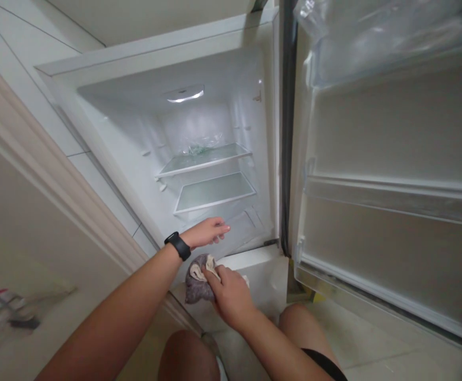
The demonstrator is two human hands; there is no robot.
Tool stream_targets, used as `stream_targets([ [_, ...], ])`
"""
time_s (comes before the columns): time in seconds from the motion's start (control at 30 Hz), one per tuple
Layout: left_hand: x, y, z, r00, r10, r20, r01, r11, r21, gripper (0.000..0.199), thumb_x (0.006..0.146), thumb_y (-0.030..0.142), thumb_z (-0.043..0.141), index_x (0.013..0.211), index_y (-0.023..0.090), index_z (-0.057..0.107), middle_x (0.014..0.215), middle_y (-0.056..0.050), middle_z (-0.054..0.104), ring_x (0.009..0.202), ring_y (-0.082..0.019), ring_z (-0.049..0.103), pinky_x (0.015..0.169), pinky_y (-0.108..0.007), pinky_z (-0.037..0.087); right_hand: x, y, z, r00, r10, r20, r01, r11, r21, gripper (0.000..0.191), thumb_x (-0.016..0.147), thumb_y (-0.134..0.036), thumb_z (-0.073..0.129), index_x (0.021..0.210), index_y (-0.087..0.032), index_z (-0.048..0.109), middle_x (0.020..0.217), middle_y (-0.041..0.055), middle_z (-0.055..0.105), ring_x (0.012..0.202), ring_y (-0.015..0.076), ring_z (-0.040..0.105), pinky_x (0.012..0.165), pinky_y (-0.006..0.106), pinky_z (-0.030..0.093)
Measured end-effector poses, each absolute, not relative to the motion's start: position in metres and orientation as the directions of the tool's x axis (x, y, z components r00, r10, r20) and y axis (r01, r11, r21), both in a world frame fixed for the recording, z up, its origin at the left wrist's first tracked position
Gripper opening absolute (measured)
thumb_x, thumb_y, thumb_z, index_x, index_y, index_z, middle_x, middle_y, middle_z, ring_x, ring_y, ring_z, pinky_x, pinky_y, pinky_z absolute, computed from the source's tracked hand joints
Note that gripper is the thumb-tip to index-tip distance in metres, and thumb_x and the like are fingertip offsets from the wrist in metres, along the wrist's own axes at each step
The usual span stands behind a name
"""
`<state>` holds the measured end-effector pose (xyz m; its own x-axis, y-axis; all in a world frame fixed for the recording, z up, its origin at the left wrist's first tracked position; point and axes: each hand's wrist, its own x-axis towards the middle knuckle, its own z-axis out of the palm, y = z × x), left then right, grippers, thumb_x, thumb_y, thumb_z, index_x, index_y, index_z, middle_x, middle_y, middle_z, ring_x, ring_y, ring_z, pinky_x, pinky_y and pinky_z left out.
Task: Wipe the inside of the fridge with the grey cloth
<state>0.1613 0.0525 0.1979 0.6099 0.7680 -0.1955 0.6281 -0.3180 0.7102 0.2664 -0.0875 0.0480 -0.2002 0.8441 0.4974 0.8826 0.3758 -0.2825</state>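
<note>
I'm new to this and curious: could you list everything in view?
Fridge: one, white, centre
Fridge door: one, white, swung open at right
Door racks: at least three, clear, fridge door
Lamp: one, white, fridge ceiling
Shelves: at least two, greenish, inside
Crumpled plastic: one bundle, clear and greenish, upper shelf
Tiled wall: one, white, left
Blurred object: one, greyish, far left, unidentifiable
Floor: one, pale, lower right
Cloth: one, purplish-grey and cream, lower middle
Watch: one, black, left wrist
Left hand: one, bare, fridge opening
Right hand: one, bare, gripping cloth
Knees: two, bare, bottom
</note>
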Motion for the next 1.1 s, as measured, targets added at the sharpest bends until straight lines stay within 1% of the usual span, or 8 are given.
stream_targets([
  [0.2,0.174,0.075,0.224,0.615,0.731,-0.295,0.633,-0.234,0.738,0.048,0.083,0.067,0.063,0.094,0.021,0.056,0.089,-0.002,0.066,0.067,-0.011,0.057,0.061,-0.024,0.044,0.248,-0.076,0.063,0.284,0.809,0.514,0.850,0.035,-0.525,0.073,0.085,-0.017,0.059,0.154,-0.025,0.038,0.115,0.0132,0.065,0.098,0.0268,0.066,0.078,0.039,0.057],
  [0.37,0.184,0.080,0.226,0.611,0.729,-0.309,0.644,-0.231,0.729,0.044,0.084,0.063,0.064,0.095,0.021,0.057,0.082,0.000,0.064,0.062,-0.012,0.058,0.056,-0.023,0.044,0.226,-0.073,0.071,-0.138,0.835,0.533,0.900,0.331,-0.285,0.071,0.081,-0.011,0.059,0.147,-0.035,0.047,0.105,0.0076,0.069,0.085,0.0247,0.067,0.069,0.035,0.053],
  [0.5,0.187,0.081,0.219,0.602,0.767,-0.223,0.619,-0.271,0.737,0.040,0.089,0.059,0.056,0.095,0.020,0.056,0.081,0.000,0.062,0.060,-0.011,0.056,0.053,-0.023,0.043,0.241,-0.071,0.066,0.323,0.810,0.489,0.818,0.022,-0.575,0.075,0.084,-0.016,0.056,0.155,-0.025,0.036,0.118,0.0145,0.064,0.097,0.0284,0.067,0.079,0.041,0.057],
  [0.63,0.185,0.081,0.215,0.596,0.788,-0.154,0.604,-0.314,0.732,0.039,0.090,0.058,0.054,0.092,0.020,0.056,0.081,-0.001,0.062,0.060,-0.012,0.058,0.053,-0.024,0.042,0.247,-0.074,0.054,-0.095,0.899,0.427,0.831,0.307,-0.463,0.077,0.078,-0.012,0.057,0.151,-0.030,0.044,0.122,0.0129,0.066,0.106,0.0321,0.067,0.086,0.045,0.058],
  [0.7,0.176,0.076,0.216,0.599,0.792,-0.117,0.593,-0.341,0.730,0.040,0.091,0.060,0.053,0.091,0.020,0.056,0.083,-0.001,0.064,0.062,-0.013,0.058,0.054,-0.024,0.042,0.257,-0.079,0.047,-0.181,0.910,0.373,0.747,0.374,-0.550,0.074,0.078,-0.013,0.057,0.149,-0.035,0.047,0.125,0.0106,0.065,0.108,0.0304,0.067,0.090,0.045,0.058],
  [0.83,0.140,0.052,0.222,0.607,0.792,-0.065,0.575,-0.381,0.724,0.042,0.094,0.061,0.050,0.091,0.020,0.058,0.086,-0.002,0.067,0.068,-0.014,0.060,0.060,-0.026,0.044,0.312,-0.095,0.035,0.336,0.907,0.256,0.258,0.172,-0.950,0.044,0.090,-0.031,0.056,0.134,-0.025,0.060,0.123,0.0111,0.068,0.117,0.0276,0.064,0.109,0.048,0.050],
  [0.93,0.108,0.022,0.218,0.609,0.793,0.027,0.559,-0.452,0.695,0.039,0.098,0.059,0.048,0.091,0.021,0.059,0.085,-0.001,0.068,0.076,-0.015,0.063,0.071,-0.027,0.048,0.350,-0.112,0.037,0.569,0.804,0.173,0.000,0.210,-0.978,0.049,0.084,-0.047,0.069,0.128,-0.025,0.062,0.129,0.0107,0.069,0.121,0.0289,0.062,0.116,0.049,0.044],
  [1.1,0.076,-0.024,0.186,0.570,0.818,0.077,0.629,-0.495,0.599,0.040,0.101,0.059,0.048,0.104,0.024,0.066,0.091,0.000,0.072,0.089,-0.019,0.068,0.081,-0.028,0.051,0.367,-0.124,0.067,0.686,0.620,0.379,0.176,0.365,-0.914,0.066,0.084,-0.042,0.071,0.145,-0.026,0.050,0.145,0.0124,0.060,0.133,0.0298,0.057,0.121,0.055,0.039],
])
